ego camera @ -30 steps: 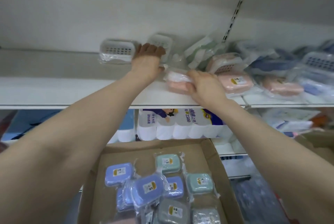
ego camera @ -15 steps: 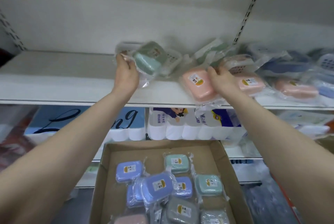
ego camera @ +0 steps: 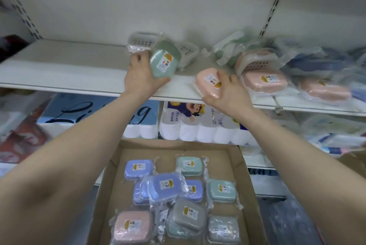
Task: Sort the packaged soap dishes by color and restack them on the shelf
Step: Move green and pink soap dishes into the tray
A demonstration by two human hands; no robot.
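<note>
Green soap dish [ego camera: 164, 62], centre frame: gripped in left hand [ego camera: 141, 75], tilted upright. Pink soap dish [ego camera: 208, 82], right of it: grasped by right hand [ego camera: 227, 94] at shelf [ego camera: 59, 70] edge.

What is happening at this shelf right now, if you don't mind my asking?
A person is sorting packaged soap dishes. The left hand grips a green soap dish and the right hand grips a pink soap dish, both held at the shelf. More pink ones lie further right, and a cardboard box below holds mixed colors.
</note>
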